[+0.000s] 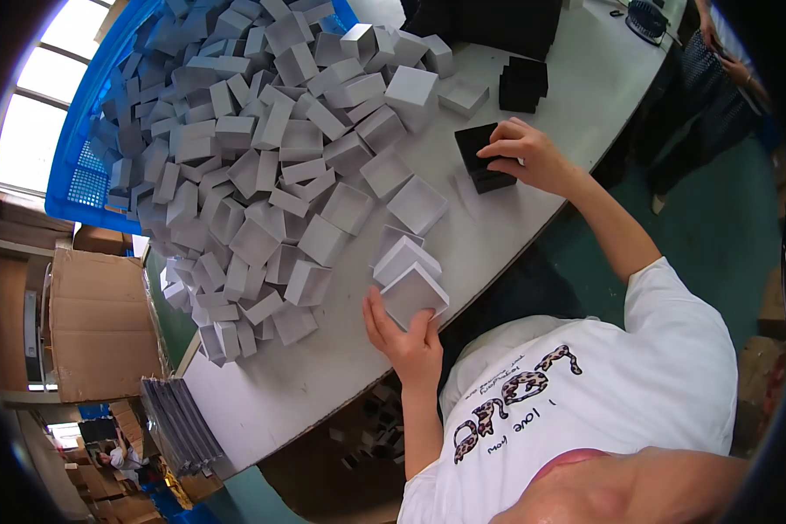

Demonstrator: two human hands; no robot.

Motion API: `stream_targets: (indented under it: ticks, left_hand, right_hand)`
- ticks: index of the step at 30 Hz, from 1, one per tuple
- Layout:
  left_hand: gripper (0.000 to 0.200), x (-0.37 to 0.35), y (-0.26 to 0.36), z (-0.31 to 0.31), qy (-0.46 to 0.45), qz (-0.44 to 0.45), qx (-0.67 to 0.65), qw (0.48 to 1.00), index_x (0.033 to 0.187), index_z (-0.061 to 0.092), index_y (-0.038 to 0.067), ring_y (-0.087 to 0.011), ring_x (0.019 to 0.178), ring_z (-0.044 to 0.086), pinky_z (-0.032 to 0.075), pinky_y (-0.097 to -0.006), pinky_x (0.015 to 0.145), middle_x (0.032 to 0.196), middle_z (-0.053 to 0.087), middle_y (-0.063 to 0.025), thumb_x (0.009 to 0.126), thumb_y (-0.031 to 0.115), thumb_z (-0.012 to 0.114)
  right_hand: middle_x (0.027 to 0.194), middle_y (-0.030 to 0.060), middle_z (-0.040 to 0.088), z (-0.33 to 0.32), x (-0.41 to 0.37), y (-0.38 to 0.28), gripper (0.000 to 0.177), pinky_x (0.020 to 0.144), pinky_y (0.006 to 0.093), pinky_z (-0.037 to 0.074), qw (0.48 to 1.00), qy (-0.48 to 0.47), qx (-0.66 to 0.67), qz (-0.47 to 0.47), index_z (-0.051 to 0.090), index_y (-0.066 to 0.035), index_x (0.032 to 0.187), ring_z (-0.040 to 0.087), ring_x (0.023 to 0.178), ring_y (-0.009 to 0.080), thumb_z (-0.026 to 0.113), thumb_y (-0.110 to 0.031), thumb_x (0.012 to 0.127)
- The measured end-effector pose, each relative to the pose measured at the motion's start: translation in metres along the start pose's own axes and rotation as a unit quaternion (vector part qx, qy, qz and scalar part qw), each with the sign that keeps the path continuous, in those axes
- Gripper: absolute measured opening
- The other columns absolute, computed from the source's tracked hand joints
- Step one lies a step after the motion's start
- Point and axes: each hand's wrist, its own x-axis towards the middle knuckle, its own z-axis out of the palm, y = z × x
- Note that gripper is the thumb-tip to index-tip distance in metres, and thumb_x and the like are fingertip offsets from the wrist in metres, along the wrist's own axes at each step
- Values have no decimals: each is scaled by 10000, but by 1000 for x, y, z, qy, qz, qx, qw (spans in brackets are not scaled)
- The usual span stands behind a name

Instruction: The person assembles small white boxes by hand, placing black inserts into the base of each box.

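Note:
My left hand grips a small open white box near the table's front edge, thumb on one side and fingers on the other. Just behind that box sits another open white box, close against it. My right hand is at a stack of black square pads, its thumb and fingers pinched at the top piece. The fingertips partly cover that piece, so whether it is lifted cannot be made out. Farther back stands a second stack of black pads.
A large heap of white boxes spills from a blue plastic crate across the white table. Grey flat sheets lean at the table's left end beside a cardboard box. Another person stands beyond the right edge, near a small fan.

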Motion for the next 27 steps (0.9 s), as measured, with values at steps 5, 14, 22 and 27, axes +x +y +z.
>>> stream_targets:
  ticks: [5,14,22,27]
  left_hand:
    - [168,-23,-3,-3,-12,-2,-6,1000,906,752,143,-504,1471,394,283,-636,1206,1558,442,-210,787,99,863]
    - [192,-40,-12,1,-56,32,-93,994,849,735,113,-476,1332,473,383,-566,1125,1441,502,-205,761,143,903]
    - [1049,-26,-34,32,-10,-77,-238,968,1420,359,68,-390,1322,500,462,-492,1057,1399,490,-207,645,291,1029]
    - [1071,-26,-38,45,20,-88,-293,952,1440,312,65,-370,1325,504,483,-473,1052,1413,473,-208,668,276,1024]
  right_hand:
    - [1040,67,676,-3,8,2,238,837,377,560,996,-60,61,16,792,-107,1117,659,972,274,807,-101,879]
    - [957,72,634,-12,8,-43,297,768,385,537,963,179,-118,-163,773,-80,1094,622,863,258,764,28,817]
    - [1000,32,609,60,-41,-147,265,918,396,482,930,-186,54,-311,736,-92,1017,603,954,233,784,-155,765]
    - [969,56,652,89,-34,-153,200,943,429,476,931,-262,70,-245,747,-90,1056,628,933,251,741,-222,905]
